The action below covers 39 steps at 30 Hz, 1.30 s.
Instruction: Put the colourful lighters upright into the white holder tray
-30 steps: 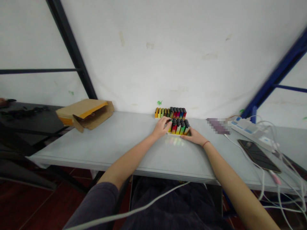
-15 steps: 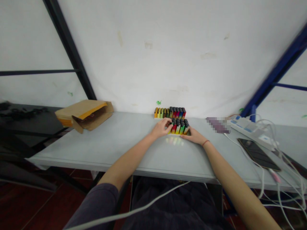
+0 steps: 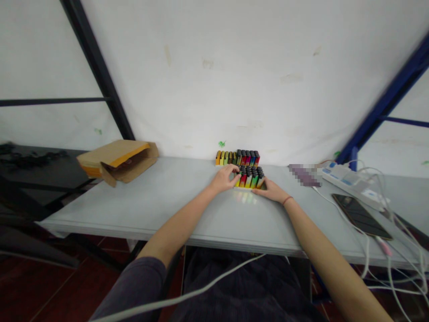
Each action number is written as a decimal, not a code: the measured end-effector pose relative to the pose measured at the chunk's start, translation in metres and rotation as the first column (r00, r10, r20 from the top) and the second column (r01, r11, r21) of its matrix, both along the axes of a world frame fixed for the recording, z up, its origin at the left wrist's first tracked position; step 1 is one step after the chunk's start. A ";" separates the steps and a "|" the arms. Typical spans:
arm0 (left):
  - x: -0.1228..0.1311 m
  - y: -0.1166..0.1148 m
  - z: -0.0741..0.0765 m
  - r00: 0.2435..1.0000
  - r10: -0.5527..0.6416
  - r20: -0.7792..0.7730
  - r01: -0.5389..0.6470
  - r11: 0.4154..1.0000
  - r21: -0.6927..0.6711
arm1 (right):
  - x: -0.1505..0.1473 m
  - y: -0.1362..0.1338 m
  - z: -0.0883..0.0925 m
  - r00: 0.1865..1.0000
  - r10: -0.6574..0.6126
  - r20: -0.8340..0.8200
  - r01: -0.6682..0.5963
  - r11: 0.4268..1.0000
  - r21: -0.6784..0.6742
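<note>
Several colourful lighters with black tops [image 3: 248, 179] stand upright in rows in a white tray [image 3: 244, 189] near the middle of the table. My left hand [image 3: 225, 179] is at the left end of these rows, thumb and fingers closed on a lighter there. At the right end, my right hand [image 3: 271, 190] grips the side of the tray, a red band on its wrist. Behind, by the wall, stands another group of lighters [image 3: 248, 158], with yellow and green ones [image 3: 225, 158] on its left.
An open brown cardboard box [image 3: 120, 158] lies at the table's [image 3: 144, 197] left. To the right are a dark phone [image 3: 361, 214], a white power strip [image 3: 355, 185], a blurred purple item [image 3: 304, 175] and tangled white cables. One cable [image 3: 201, 290] crosses in front of my lap.
My left hand has shifted very slightly at the left end of the front rows. My right hand has kept its place.
</note>
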<state>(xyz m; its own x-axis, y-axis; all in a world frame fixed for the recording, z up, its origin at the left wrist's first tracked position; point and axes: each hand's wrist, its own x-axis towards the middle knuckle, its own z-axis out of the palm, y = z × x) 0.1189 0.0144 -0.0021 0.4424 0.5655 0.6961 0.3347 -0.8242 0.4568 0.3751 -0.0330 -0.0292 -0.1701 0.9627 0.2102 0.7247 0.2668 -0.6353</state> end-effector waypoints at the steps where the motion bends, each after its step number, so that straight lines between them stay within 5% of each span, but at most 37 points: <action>1: -0.001 0.001 0.000 1.000 0.000 0.005 0.000 0.999 0.041 | 0.000 0.000 0.000 1.000 -0.003 -0.003 0.003 1.000 -0.001; 31: -0.008 0.008 0.002 0.993 -0.110 -0.047 0.117 0.975 0.187 | -0.002 -0.002 0.003 1.000 -0.007 0.019 0.008 0.999 -0.042; 39: -0.011 0.013 0.001 0.998 0.068 -0.003 -0.068 0.995 0.076 | -0.007 -0.008 0.012 0.994 -0.096 0.056 0.097 0.995 0.000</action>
